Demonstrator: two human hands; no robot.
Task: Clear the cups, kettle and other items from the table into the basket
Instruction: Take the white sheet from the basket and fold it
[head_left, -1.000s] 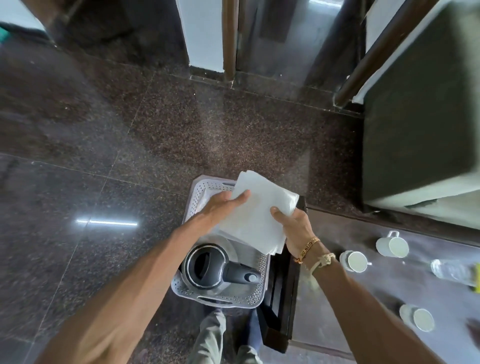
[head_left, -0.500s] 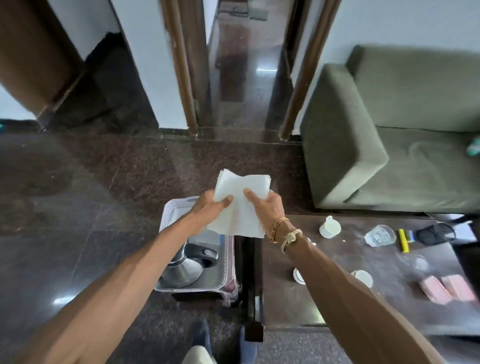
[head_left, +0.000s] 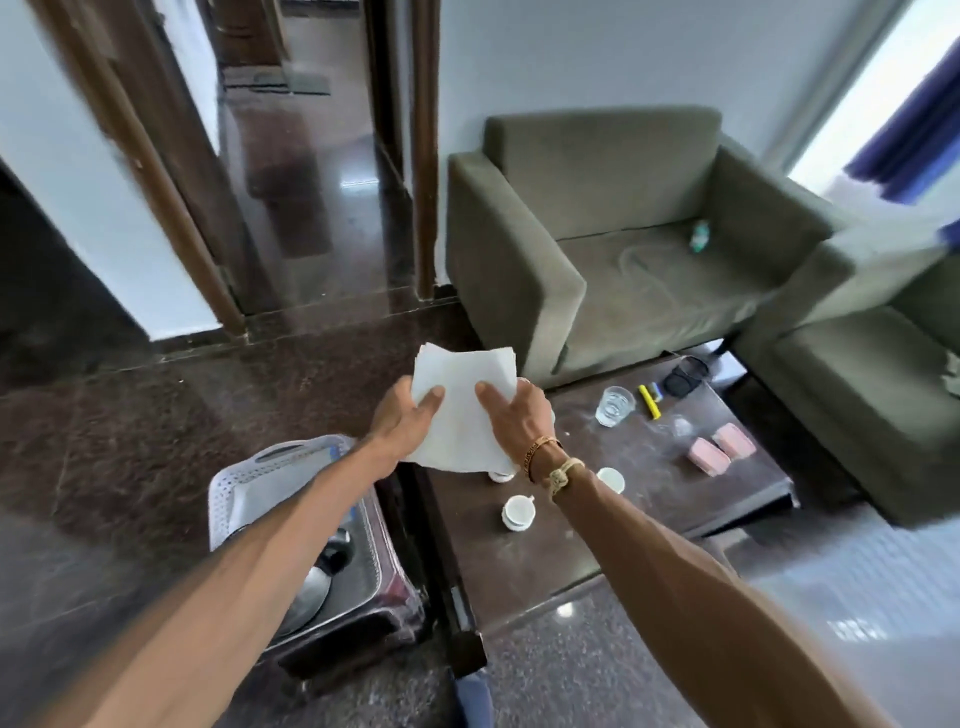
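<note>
The left hand and right hand: fingers of both grip a stack of white napkins; basket below-left of them, teacup on tabletop below.

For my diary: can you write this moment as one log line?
left hand, right hand: holding paper napkins | kettle: in basket | cups: on table

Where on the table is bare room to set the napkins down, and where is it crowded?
Bare table for the napkins: the near end below the closest cup, and the strip between the right-hand cup and pink blocks. Crowded: the far end with glass, yellow marker, black object.
</note>
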